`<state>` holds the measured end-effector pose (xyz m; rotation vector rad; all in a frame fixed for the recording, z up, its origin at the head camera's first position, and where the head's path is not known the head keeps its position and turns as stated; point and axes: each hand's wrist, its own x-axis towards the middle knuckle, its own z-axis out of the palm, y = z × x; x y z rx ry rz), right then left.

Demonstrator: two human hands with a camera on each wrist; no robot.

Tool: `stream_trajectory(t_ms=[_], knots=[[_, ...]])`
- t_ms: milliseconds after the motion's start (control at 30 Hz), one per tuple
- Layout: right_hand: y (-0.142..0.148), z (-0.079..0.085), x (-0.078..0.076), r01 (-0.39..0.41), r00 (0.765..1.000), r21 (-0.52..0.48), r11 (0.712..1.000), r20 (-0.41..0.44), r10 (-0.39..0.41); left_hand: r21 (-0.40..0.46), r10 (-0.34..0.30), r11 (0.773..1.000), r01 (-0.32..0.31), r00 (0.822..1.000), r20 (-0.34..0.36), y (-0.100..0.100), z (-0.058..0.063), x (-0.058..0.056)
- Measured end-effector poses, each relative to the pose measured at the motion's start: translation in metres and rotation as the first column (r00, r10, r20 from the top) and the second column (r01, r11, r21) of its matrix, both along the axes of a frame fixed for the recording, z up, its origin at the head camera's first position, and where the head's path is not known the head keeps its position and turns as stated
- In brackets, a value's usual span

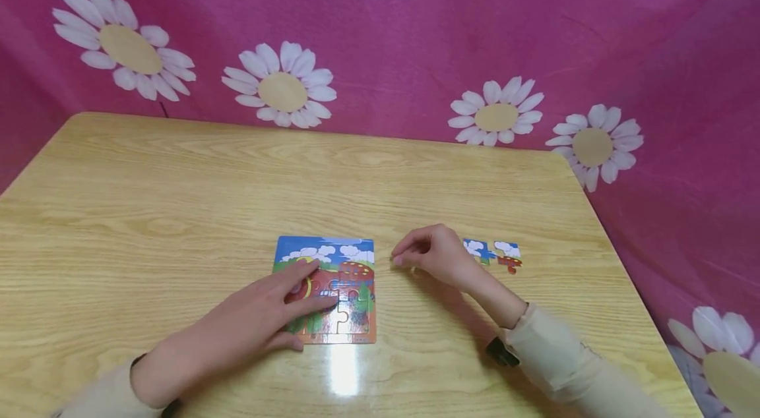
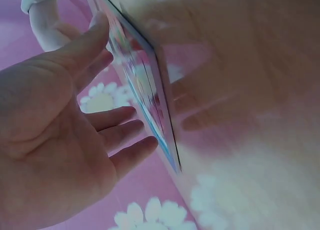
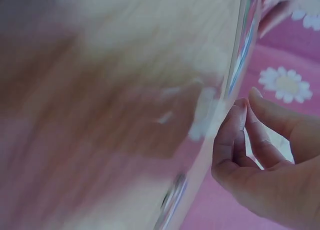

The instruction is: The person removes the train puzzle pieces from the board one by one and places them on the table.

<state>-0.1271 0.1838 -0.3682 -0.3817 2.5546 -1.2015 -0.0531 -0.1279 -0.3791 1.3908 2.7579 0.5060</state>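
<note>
A square jigsaw puzzle [image 1: 359, 253] lies flat on the table, its picture showing sky, clouds and a red spotted mushroom roof. Over its left side my left hand [image 1: 255, 316] spreads, fingers fairly straight and touching the puzzle; the hand hides part of the picture. Just off the puzzle's right edge is my right hand [image 1: 436, 253]. Its fingers are curled, with thumb and index fingertips close together and no piece visible between them. Behind that hand lie two loose jigsaw pieces, a cloud piece [image 1: 477, 248] and a cloud-and-red piece [image 1: 507, 256].
The wooden table [image 1: 178, 207] has a glossy surface with a bright reflection below the puzzle. A pink cloth [image 1: 392, 29] with large white daisies hangs behind and to the right. Dark bands [image 1: 501, 352] sit at the wrists.
</note>
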Motion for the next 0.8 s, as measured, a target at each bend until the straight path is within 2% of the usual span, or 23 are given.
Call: stream_trajectory(t_ms=[100,200,433,667,800], knots=[[-0.016,-0.002,0.005,-0.040,0.999,-0.012,0.999,0.015,0.040,0.017,-0.021,1.000,0.021,1.000,0.021,0.009,-0.002,0.000],[-0.028,-0.005,0.008,-0.087,0.996,-0.018,0.996,-0.007,0.087,0.049,-0.023,0.999,0.021,0.999,0.038,0.015,-0.003,0.000],[-0.042,-0.009,0.009,-0.144,0.989,0.025,0.989,-0.037,0.145,0.060,-0.028,0.998,0.027,1.000,0.008,0.020,-0.004,0.002],[-0.047,-0.006,0.008,-0.147,0.989,0.076,0.986,-0.020,0.149,0.042,-0.016,0.999,0.014,0.999,0.041,0.020,-0.005,0.004],[-0.048,-0.002,0.009,-0.131,0.991,0.052,0.990,0.022,0.130,0.031,-0.010,0.999,0.009,0.999,0.053,0.020,-0.005,0.004]])
